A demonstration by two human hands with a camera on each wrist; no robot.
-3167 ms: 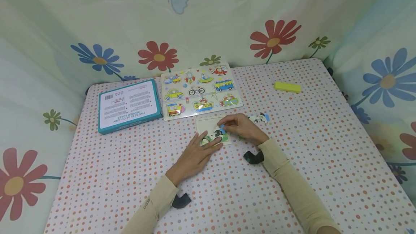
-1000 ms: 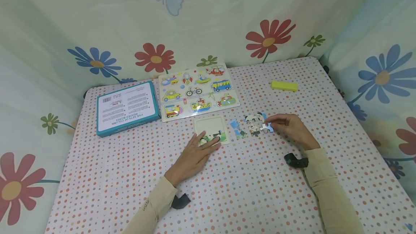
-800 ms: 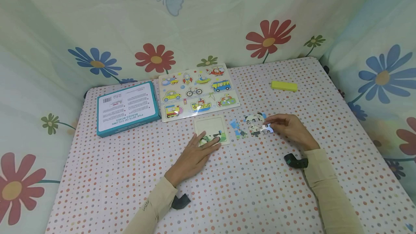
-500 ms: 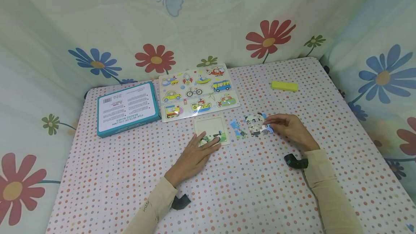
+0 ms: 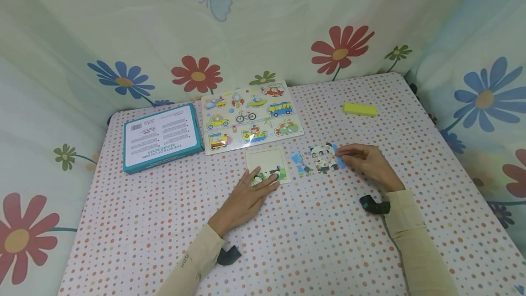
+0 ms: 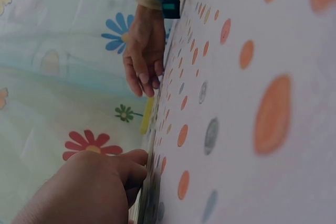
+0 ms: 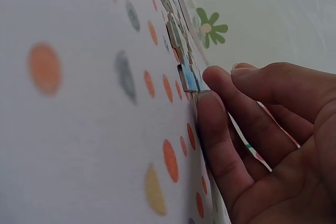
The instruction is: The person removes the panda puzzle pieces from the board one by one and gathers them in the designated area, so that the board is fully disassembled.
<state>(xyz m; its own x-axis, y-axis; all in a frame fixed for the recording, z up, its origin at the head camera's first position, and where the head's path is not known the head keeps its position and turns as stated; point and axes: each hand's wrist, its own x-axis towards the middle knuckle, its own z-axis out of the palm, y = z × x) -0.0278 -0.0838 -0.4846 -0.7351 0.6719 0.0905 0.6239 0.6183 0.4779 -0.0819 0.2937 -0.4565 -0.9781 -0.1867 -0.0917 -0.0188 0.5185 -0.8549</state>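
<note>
My left hand [image 5: 240, 202] rests with its fingers spread on a small square puzzle tray [image 5: 267, 153], partly covering it. Inside the tray's lower part lie puzzle pieces [image 5: 282, 173] with green and black-and-white print. To the right, my right hand [image 5: 370, 163] pinches a blue-edged jigsaw piece [image 7: 190, 80] between thumb and fingers. That piece lies against the right side of a partly joined panda picture [image 5: 322, 153] on the cloth. A few blue and green jigsaw pieces [image 5: 302, 163] lie between the panda and the tray.
Behind the tray lies a vehicle peg puzzle board [image 5: 252, 118]. A teal box [image 5: 162, 138] is at the left, and a yellow block [image 5: 360, 109] stands back right. The dotted cloth [image 5: 296, 241] covers the table; printed curtains rise behind it.
My right hand has gone from the tray out to the panda pieces on the right. Within the last second the blue-edged piece has turned against the panda. My left hand stays on the tray.
</note>
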